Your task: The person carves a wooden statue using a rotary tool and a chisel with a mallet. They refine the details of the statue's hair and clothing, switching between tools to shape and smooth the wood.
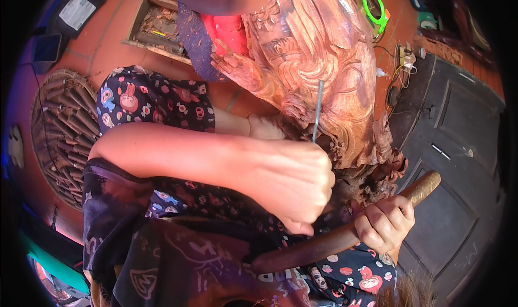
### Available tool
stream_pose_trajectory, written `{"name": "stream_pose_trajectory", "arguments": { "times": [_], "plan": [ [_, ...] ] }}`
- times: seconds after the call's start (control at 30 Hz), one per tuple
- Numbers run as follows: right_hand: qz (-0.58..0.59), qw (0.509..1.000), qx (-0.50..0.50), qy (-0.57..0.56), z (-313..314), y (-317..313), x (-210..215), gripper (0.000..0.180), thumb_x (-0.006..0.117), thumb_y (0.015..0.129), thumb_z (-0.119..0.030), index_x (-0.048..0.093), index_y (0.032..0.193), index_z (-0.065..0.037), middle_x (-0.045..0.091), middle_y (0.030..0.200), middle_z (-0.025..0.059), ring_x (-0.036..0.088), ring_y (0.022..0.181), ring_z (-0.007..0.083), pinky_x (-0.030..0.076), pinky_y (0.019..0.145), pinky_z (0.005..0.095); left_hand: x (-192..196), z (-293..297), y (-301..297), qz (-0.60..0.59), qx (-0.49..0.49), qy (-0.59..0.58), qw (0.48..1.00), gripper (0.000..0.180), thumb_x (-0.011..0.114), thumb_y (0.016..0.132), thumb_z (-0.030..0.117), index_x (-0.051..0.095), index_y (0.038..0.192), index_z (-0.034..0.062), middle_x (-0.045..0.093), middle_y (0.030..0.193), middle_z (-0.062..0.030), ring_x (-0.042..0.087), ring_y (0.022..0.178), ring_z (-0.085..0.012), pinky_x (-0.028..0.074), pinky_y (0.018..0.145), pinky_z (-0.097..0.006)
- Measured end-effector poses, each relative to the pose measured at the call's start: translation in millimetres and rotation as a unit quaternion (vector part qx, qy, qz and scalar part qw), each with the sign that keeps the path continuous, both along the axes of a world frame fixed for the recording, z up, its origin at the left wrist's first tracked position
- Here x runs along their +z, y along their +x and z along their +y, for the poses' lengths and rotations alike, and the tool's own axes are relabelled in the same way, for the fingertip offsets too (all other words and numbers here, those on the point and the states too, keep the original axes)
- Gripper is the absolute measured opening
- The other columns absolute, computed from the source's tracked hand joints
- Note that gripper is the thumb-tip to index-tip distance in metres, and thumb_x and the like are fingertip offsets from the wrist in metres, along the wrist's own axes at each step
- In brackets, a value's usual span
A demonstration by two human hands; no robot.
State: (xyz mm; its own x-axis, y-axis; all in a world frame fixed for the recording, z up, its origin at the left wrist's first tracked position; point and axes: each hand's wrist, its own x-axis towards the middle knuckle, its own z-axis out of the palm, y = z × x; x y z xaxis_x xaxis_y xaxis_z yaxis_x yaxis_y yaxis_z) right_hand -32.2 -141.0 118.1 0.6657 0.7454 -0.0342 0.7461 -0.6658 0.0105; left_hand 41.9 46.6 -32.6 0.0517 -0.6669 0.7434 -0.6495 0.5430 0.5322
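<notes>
A large carved wooden figure [345,75], reddish-brown with flowing grooves, stands in front of me. My left hand [294,180] is closed in a fist around a carving chisel, its handle hidden inside the fingers. The chisel's thin metal shaft [318,110] points away from me, its tip at the swirling carved folds. Lower right, my right hand [386,224] grips a long rounded wooden club [318,249]. One end of the club sticks out past the fist, and the thicker length reaches left across my lap, below the left hand.
On the left is a round basket [36,110] of many wooden-handled tools. A wooden tray [181,57] with shavings lies beyond my patterned-trousered knee. Red and dark cloth [197,45] sits beside the carving. A dark panel [448,199], power strip [404,58] and green ring [366,2] are at right.
</notes>
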Motion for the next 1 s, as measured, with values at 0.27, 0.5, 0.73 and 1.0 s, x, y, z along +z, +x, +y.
{"name": "stream_pose_trajectory", "arguments": {
  "times": [0.27,0.5,0.73,1.0],
  "plan": [
    [0.011,1.000,-0.006,-0.002,1.8,1.6,-0.4,0.030,0.080,0.062,-0.003,0.057,0.075,-0.019,0.050,0.066,-0.0065,0.052,0.061,0.0103,0.042,0.060,0.0263,4.2,-1.1,4.9,-0.004,0.015,-0.028,0.999,0.035,0.065,0.072,0.040,0.054,0.066,0.0078,0.050,0.069,-0.0018,0.055,0.063,-0.0164,0.045,0.053,-0.030],
    [-0.026,1.000,0.003,-0.004,0.9,3.9,-2.8,0.032,0.081,0.061,-0.003,0.057,0.075,-0.019,0.050,0.066,-0.0068,0.052,0.060,0.0096,0.042,0.059,0.0259,-0.4,-4.4,8.8,0.009,0.022,-0.050,0.998,0.040,0.066,0.071,0.044,0.054,0.055,0.0095,0.050,0.060,-0.0004,0.055,0.061,-0.0170,0.045,0.051,-0.030],
    [-0.022,1.000,0.000,0.001,-0.4,4.7,-4.1,0.032,0.082,0.062,-0.005,0.056,0.076,-0.018,0.052,0.069,-0.0053,0.054,0.060,0.0107,0.042,0.059,0.0259,-4.0,-5.7,12.0,0.051,-0.001,-0.010,0.999,0.042,0.068,0.072,0.044,0.053,0.053,0.0090,0.050,0.056,-0.0015,0.056,0.055,-0.0189,0.045,0.046,-0.033],
    [-0.017,1.000,0.009,0.000,-5.2,4.2,-3.3,0.031,0.082,0.063,-0.012,0.055,0.078,-0.017,0.054,0.069,-0.0036,0.056,0.061,0.0122,0.044,0.058,0.0270,-6.7,-4.7,14.5,0.075,-0.007,-0.006,0.997,0.042,0.069,0.071,0.042,0.054,0.052,0.0084,0.053,0.056,-0.0027,0.057,0.055,-0.0197,0.046,0.047,-0.034]
  ]
}}
